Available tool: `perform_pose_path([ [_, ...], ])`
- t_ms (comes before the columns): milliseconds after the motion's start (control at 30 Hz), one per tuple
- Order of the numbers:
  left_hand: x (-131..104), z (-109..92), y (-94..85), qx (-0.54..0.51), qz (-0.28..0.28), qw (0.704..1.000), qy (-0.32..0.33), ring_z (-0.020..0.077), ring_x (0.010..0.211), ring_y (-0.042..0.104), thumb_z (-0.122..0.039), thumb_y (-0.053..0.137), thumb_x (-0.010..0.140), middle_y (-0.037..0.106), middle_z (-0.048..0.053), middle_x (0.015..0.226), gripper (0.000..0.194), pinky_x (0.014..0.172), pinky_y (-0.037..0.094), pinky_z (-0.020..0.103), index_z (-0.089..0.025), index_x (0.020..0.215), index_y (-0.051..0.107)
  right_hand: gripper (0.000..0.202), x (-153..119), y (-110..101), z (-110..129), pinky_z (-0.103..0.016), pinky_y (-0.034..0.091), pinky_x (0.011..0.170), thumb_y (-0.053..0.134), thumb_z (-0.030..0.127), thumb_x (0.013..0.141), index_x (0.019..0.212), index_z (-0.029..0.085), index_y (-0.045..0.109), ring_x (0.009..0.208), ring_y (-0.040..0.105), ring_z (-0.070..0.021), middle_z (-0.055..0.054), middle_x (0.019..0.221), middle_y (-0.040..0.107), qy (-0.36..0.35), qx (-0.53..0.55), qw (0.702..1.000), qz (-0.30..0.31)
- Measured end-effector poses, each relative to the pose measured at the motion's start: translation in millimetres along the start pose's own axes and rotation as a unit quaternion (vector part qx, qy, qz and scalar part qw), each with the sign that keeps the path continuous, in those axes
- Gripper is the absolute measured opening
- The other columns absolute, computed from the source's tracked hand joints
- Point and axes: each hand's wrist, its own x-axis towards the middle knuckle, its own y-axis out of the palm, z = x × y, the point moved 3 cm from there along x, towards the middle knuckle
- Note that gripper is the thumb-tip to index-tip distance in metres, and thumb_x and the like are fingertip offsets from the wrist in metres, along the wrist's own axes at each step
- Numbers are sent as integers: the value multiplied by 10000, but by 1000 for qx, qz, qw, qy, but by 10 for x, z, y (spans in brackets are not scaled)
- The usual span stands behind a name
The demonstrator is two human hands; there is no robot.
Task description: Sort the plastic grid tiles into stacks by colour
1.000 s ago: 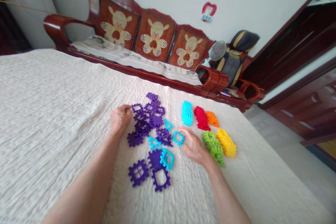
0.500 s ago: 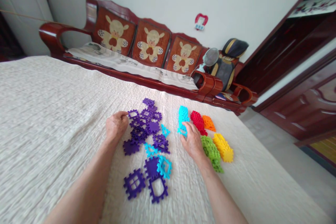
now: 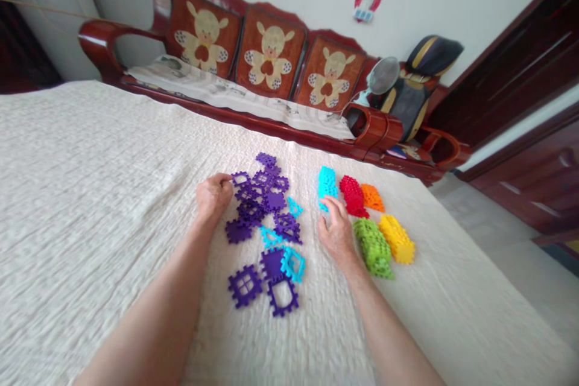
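Observation:
My left hand (image 3: 215, 196) has its thumb and forefinger closed at the left edge of a purple frame piece (image 3: 241, 179), beside a loose heap of purple tiles (image 3: 275, 201). My right hand (image 3: 337, 226) is at the near end of the cyan stack (image 3: 327, 181), fingers apart and curved, with nothing seen in its grasp. Between the hands lie a cyan triangle (image 3: 295, 207), another cyan piece (image 3: 270, 237) and a cyan square frame (image 3: 294, 264). Nearer to me are a purple window tile (image 3: 245, 286) and a purple open frame (image 3: 283, 296).
Right of my right hand stand red (image 3: 353, 196), orange (image 3: 373, 197), green (image 3: 373, 247) and yellow (image 3: 397, 239) stacks. They sit on a bed with a cream cover (image 3: 113, 181). Behind it is a wooden sofa (image 3: 257, 132) with brown cushions.
The view has tilted down and turned left, shifting everything up and right. My right hand has drawn slightly back from the cyan stack's near piece. My left hand stays at the purple frame.

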Motion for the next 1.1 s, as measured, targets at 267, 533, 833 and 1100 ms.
perform_pose_path([
  [267,-9,1,11,-19,-8,1000,5,206,961,664,-197,444,779,749,44,987,389,906,468,263,-207,1026,745,276,-333,-167,628,-358,502,892,561,218,811,1085,207,595,1017,595,-206,-73,1084,616,4,186,971,153],
  [533,-3,29,40,-18,-11,1000,11,217,983,664,-197,443,779,744,58,1018,395,906,469,276,-202,1036,743,472,-544,-265,822,-427,435,1013,653,233,753,1210,211,537,1154,528,-245,-98,1210,567,6,135,957,258],
  [833,-4,12,32,-4,-1,1000,4,239,992,665,-216,443,803,743,62,1027,385,911,478,311,-212,1049,740,456,-514,-326,752,-368,464,967,608,210,775,1224,217,527,1102,571,-213,-75,1186,598,42,201,946,249],
  [1100,1,-16,12,13,9,1000,3,251,985,671,-209,448,819,741,83,1024,372,913,486,327,-209,1048,741,451,-200,-248,198,-448,439,1005,581,226,764,1211,175,544,1138,542,-270,-120,1190,585,67,18,995,67],
])
